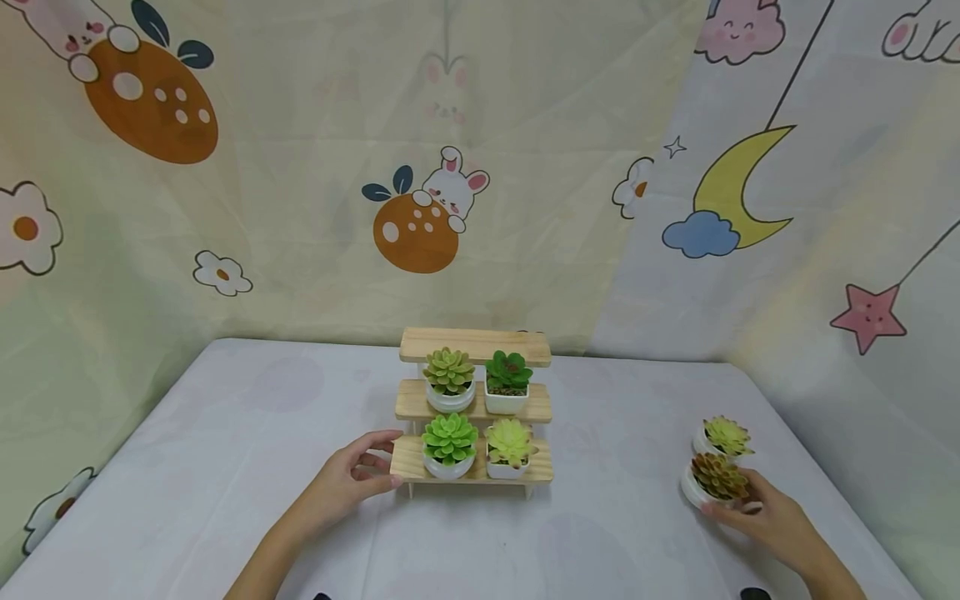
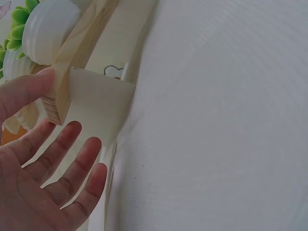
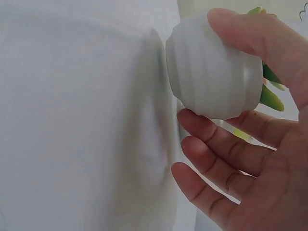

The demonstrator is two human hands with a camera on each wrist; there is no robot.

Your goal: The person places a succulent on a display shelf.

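A three-tier wooden plant stand [image 1: 420, 460] stands on the table. Its lowest and middle boards hold potted succulents: a bright green one [image 1: 450, 439], a pale yellow-green one [image 1: 510, 443], a light green one [image 1: 448, 372] and a dark green one [image 1: 507, 373]. At the stand's left end, my left hand [image 1: 348, 483] pinches the lowest board [image 2: 60, 103] between thumb and index finger, the other fingers spread loosely. Far to the right, my right hand [image 1: 776, 521] holds a brownish succulent [image 1: 718, 476] by its ribbed white pot [image 3: 211, 67], thumb on one side and fingers on the other.
Just behind the held pot stands another yellow-green succulent [image 1: 726, 436] in a white pot. A white cloth covers the table [image 1: 600, 517]. Cartoon-printed fabric [image 1: 540, 208] hangs behind and at the sides. The top board [image 1: 474, 344] of the stand is bare.
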